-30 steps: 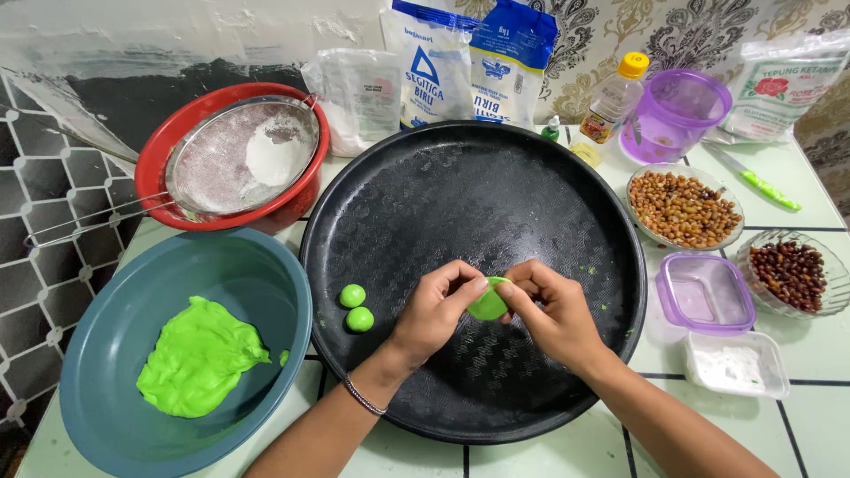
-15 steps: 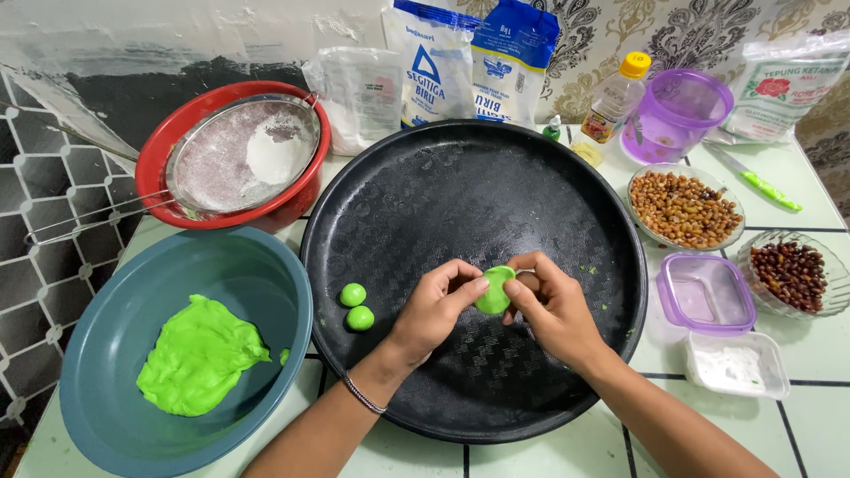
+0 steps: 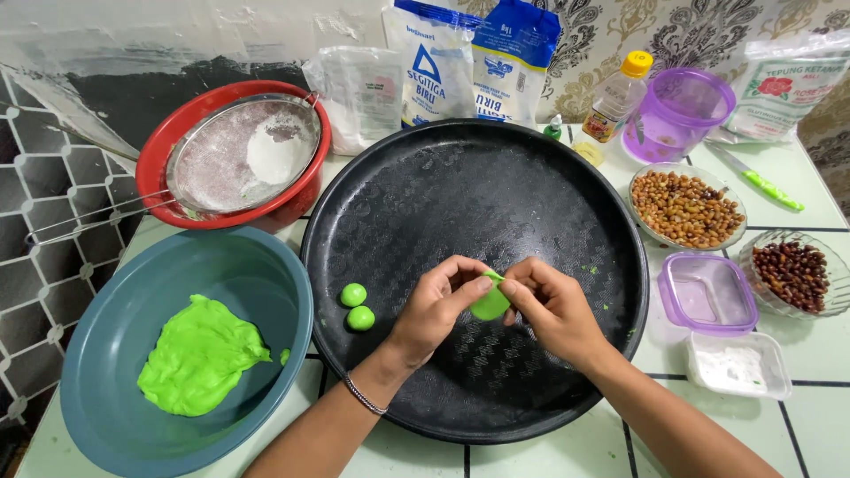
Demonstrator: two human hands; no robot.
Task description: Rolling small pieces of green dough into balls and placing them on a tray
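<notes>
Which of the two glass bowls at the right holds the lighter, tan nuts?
The larger glass bowl, nearer the purple jug; the small bowl holds dark red-brown ones.

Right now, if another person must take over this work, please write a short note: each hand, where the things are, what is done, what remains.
Left hand and right hand: both pinch one green dough piece over the black round tray.
Done: two small green balls lie on the tray, left of the hands.
Left: a large lump of green dough sits in the blue-grey bowl. The peanuts to the right are untouched.
</notes>
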